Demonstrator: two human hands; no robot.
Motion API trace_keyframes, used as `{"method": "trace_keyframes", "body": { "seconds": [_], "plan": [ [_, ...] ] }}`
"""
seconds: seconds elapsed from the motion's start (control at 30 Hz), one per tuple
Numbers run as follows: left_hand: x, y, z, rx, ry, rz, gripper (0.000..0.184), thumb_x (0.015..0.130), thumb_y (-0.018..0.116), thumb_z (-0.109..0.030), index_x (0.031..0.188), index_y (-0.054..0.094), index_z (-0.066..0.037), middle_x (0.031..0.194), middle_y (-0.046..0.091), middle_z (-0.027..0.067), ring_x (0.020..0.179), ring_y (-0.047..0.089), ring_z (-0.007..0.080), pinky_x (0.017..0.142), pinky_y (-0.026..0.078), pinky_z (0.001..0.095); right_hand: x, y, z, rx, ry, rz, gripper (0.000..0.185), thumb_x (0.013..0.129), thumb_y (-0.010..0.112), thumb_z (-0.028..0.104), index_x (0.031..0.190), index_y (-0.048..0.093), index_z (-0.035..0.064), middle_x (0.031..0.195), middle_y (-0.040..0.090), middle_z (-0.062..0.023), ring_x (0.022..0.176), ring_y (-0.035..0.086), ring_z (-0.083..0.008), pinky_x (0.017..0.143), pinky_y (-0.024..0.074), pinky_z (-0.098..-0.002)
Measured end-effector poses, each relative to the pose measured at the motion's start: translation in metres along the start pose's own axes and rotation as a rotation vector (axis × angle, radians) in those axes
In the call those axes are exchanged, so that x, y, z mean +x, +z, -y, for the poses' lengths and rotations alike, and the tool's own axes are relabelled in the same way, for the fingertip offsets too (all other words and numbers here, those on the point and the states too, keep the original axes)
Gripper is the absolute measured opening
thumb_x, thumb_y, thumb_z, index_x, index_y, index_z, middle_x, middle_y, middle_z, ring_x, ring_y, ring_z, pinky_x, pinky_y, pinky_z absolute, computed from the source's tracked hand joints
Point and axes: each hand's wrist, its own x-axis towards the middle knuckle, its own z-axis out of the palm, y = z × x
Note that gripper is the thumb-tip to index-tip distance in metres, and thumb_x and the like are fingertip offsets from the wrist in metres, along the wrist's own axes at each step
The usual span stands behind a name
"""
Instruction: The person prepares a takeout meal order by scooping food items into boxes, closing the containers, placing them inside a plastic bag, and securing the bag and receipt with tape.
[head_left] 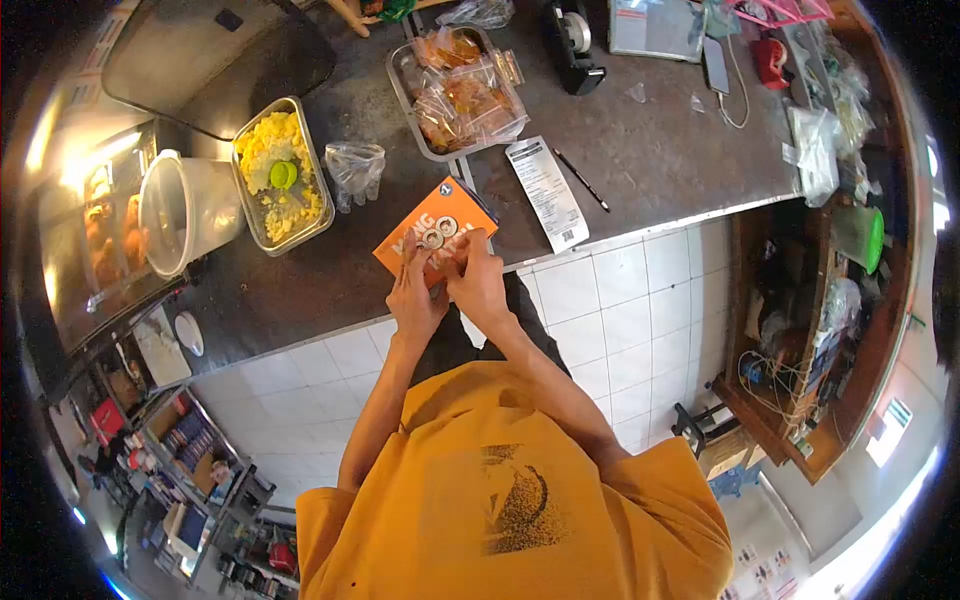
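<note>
An orange box [408,232] with white lettering and round pictures on its top lies at the table's near edge. My left hand [414,296] is closed on its near side, with one finger stretched over the lid. Beside it, my right hand [478,284] grips the near right part of the box, fingers bent and close to the left fingertips. What the fingertips press on is partly hidden under the hands. Right of the box lie a long printed receipt [545,193] and a dark pencil [581,180].
A metal tray [328,222] of yellow food holds a green round thing [284,175]. Near it are a clear plastic glove [354,172] and a white bucket [165,215]. Behind the box stands a tray [400,85] of packaged food. A tape dispenser [572,50] and phone [715,65] sit farther back.
</note>
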Motion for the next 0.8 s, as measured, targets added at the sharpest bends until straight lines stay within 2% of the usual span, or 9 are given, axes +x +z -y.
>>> {"method": "trace_keyframes", "body": {
  "seconds": [0.03, 0.07, 0.17, 0.37, 0.5, 0.63, 0.67, 0.73, 0.8],
  "plan": [
    [-0.002, -0.002, 0.002, 0.071, 0.053, 0.045, 0.053, 0.077, 0.076, -0.01, 0.127, 0.058, -0.011, 0.148, 0.046, 0.0185, 0.132, 0.051, 0.0374, 0.094, 0.053, 0.0393, -0.004, 0.007, -0.01, -0.076, 0.03, -0.06, 0.035, 0.084, 0.073, 0.004, 0.104, 0.044, 0.001, 0.072, 0.065, -0.0185, 0.063, 0.068, -0.0242, 0.055, 0.0507, -0.0345],
    [0.001, -0.008, -0.002, 0.141, 0.112, 0.088, 0.054, 0.079, 0.074, -0.01, 0.131, 0.058, -0.012, 0.149, 0.046, 0.0185, 0.132, 0.05, 0.0382, 0.095, 0.053, 0.0396, -0.006, 0.005, -0.008, 0.044, 0.164, -0.011, 0.034, 0.083, 0.068, 0.0, 0.104, 0.041, 0.0022, 0.077, 0.064, -0.0252, 0.076, 0.065, -0.0475, 0.062, 0.0499, -0.0498],
    [-0.003, -0.008, 0.0, 0.207, 0.168, 0.17, 0.054, 0.084, 0.071, -0.011, 0.136, 0.06, -0.017, 0.15, 0.045, 0.0168, 0.137, 0.044, 0.0387, 0.098, 0.051, 0.0407, -0.018, -0.001, -0.023, -0.03, 0.099, -0.082, 0.041, 0.08, 0.075, 0.001, 0.102, 0.041, 0.0031, 0.067, 0.062, -0.0163, 0.062, 0.068, -0.0269, 0.054, 0.0506, -0.0358],
    [0.002, -0.011, 0.0, 0.248, 0.276, 0.131, 0.044, 0.088, 0.067, -0.017, 0.132, 0.063, -0.009, 0.146, 0.05, 0.0151, 0.133, 0.048, 0.0398, 0.099, 0.05, 0.0409, -0.011, 0.017, -0.067, -0.026, -0.009, -0.191, 0.046, 0.077, 0.078, 0.003, 0.102, 0.039, 0.0035, 0.079, 0.064, -0.017, 0.074, 0.069, -0.0361, 0.06, 0.0517, -0.0401],
    [0.005, 0.002, 0.005, 0.242, 0.298, 0.024, 0.043, 0.085, 0.074, -0.016, 0.125, 0.065, -0.005, 0.138, 0.058, 0.0139, 0.129, 0.053, 0.0396, 0.099, 0.051, 0.0401, 0.008, 0.013, -0.096, -0.023, 0.012, 0.043, 0.042, 0.081, 0.075, 0.009, 0.104, 0.041, -0.001, 0.087, 0.065, -0.021, 0.085, 0.065, -0.0443, 0.068, 0.0517, -0.046],
    [0.005, 0.026, -0.004, 0.229, 0.127, -0.134, 0.03, 0.08, 0.08, -0.012, 0.106, 0.068, -0.001, 0.131, 0.064, 0.0127, 0.125, 0.057, 0.0395, 0.098, 0.051, 0.0417, 0.085, -0.08, -0.095, -0.144, -0.374, 0.282, 0.021, 0.083, 0.069, 0.008, 0.099, 0.057, 0.0011, 0.089, 0.063, -0.0184, 0.081, 0.065, -0.0396, 0.07, 0.0516, -0.0448],
    [0.005, 0.033, -0.014, 0.25, 0.081, -0.154, 0.027, 0.08, 0.08, -0.011, 0.101, 0.067, -0.002, 0.131, 0.064, 0.0131, 0.125, 0.057, 0.0394, 0.098, 0.051, 0.0428, 0.113, -0.123, -0.067, -0.037, -0.178, 0.279, 0.015, 0.082, 0.067, 0.007, 0.095, 0.061, 0.0026, 0.086, 0.063, -0.0155, 0.075, 0.065, -0.0318, 0.067, 0.0516, -0.041],
    [0.006, 0.039, -0.034, 0.303, -0.001, -0.184, 0.023, 0.08, 0.08, -0.01, 0.093, 0.063, -0.002, 0.13, 0.064, 0.0141, 0.125, 0.057, 0.0394, 0.098, 0.052, 0.045, 0.188, -0.179, -0.081, -0.063, -0.123, -0.062, 0.017, 0.084, 0.067, 0.012, 0.098, 0.06, 0.0042, 0.087, 0.064, -0.0172, 0.074, 0.067, -0.0297, 0.063, 0.0513, -0.0399],
    [0.004, 0.052, -0.036, 0.347, -0.044, -0.23, 0.023, 0.081, 0.079, -0.008, 0.092, 0.061, -0.002, 0.129, 0.064, 0.0151, 0.124, 0.057, 0.04, 0.097, 0.052, 0.0467, 0.271, -0.227, -0.114, -0.351, -0.083, -0.208, 0.042, 0.088, 0.068, 0.026, 0.118, 0.05, 0.002, 0.098, 0.065, -0.0242, 0.085, 0.066, -0.0402, 0.073, 0.0533, -0.0487]
  ]
}}
